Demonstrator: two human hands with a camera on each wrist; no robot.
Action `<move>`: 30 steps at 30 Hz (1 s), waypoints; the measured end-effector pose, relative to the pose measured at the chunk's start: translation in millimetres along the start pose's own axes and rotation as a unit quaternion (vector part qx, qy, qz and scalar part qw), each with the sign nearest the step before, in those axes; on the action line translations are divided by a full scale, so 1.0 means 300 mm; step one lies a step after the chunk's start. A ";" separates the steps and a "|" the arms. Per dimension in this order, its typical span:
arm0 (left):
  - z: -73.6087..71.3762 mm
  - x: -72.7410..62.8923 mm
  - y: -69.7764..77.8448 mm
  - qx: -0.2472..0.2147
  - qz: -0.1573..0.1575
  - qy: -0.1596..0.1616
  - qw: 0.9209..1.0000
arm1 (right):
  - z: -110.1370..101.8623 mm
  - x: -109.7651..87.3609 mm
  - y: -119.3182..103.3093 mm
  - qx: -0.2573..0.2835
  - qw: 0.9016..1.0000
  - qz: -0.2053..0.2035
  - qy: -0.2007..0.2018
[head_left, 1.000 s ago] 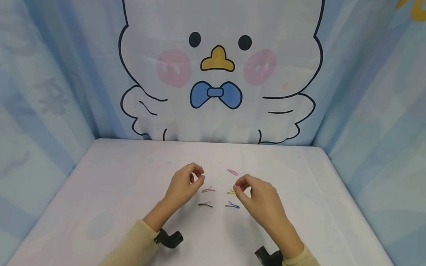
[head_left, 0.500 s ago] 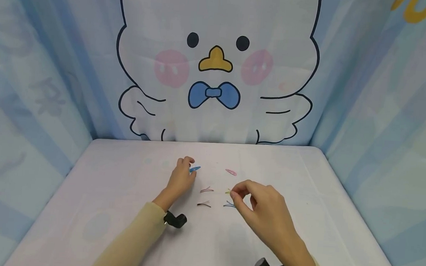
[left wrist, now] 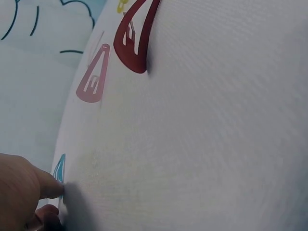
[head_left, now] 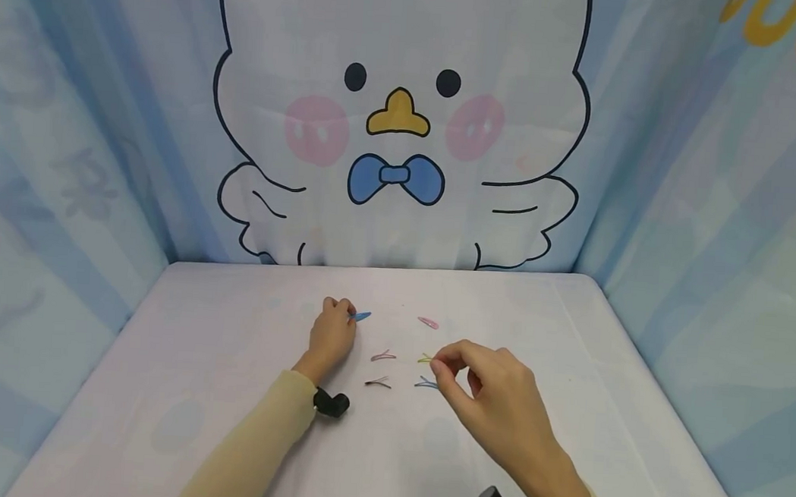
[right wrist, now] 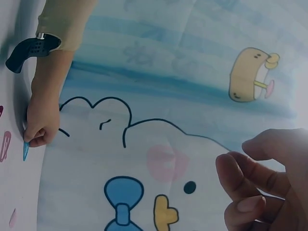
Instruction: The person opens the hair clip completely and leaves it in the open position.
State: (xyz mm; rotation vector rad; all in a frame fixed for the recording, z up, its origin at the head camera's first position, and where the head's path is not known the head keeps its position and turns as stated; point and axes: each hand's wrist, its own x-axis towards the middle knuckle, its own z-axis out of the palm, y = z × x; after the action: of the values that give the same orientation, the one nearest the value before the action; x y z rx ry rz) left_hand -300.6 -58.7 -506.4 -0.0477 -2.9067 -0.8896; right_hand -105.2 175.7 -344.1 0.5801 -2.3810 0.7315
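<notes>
At the far left of the clip group, my left hand [head_left: 333, 331] pinches the left end of a blue snap hair clip [head_left: 363, 316]. The left wrist view has the thumb and a finger at that blue clip [left wrist: 59, 168], close over the table. My right hand [head_left: 494, 403] hovers with loosely bent fingers above the right side, and nothing shows between its fingertips in the right wrist view. Its fingertips overlap a yellow-green clip [head_left: 425, 359] and a nearer blue clip [head_left: 425, 382] in the head view.
A pink clip [head_left: 428, 322] lies at the back right. Nearer on the left are a dusty pink clip [head_left: 384, 355] and a dark red clip [left wrist: 131, 53], both sprung open. The white table [head_left: 157, 386] meets printed curtains [head_left: 53, 182] at the back and sides.
My left hand has moved left, uncovering the far blue clip, and its fingers have come together on that clip's left end. My right hand has drawn slightly nearer, then stayed still.
</notes>
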 end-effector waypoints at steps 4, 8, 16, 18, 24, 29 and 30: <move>-0.004 -0.004 0.000 -0.001 0.003 0.006 1.000 | 0.004 0.001 0.003 0.004 1.000 -0.003 -0.001; -0.008 -0.008 -0.001 -0.005 0.018 0.011 1.000 | 0.008 0.001 0.006 0.001 1.000 0.000 -0.009; -0.020 -0.025 0.007 -0.039 0.045 0.000 0.998 | 0.010 0.005 0.013 -0.002 1.000 -0.005 -0.008; -0.027 -0.036 0.020 -0.053 0.048 -0.011 0.997 | 0.012 0.008 0.015 -0.004 1.000 -0.008 -0.006; -0.069 -0.082 0.096 -0.090 0.080 -0.025 0.992 | 0.023 0.016 0.027 -0.006 1.000 -0.010 -0.003; -0.117 -0.134 0.166 -0.111 0.136 -0.016 0.984 | 0.038 0.023 0.039 0.011 1.000 0.001 -0.011; -0.127 -0.147 0.179 -0.113 0.146 -0.015 0.983 | 0.041 0.024 0.041 0.014 1.000 0.006 -0.014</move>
State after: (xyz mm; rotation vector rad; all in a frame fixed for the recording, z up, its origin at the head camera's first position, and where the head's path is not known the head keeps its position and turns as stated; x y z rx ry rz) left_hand -250.2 -35.4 -449.7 -0.4933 -2.7087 -1.1615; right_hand -122.2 175.7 -352.5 0.5933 -2.4056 0.7678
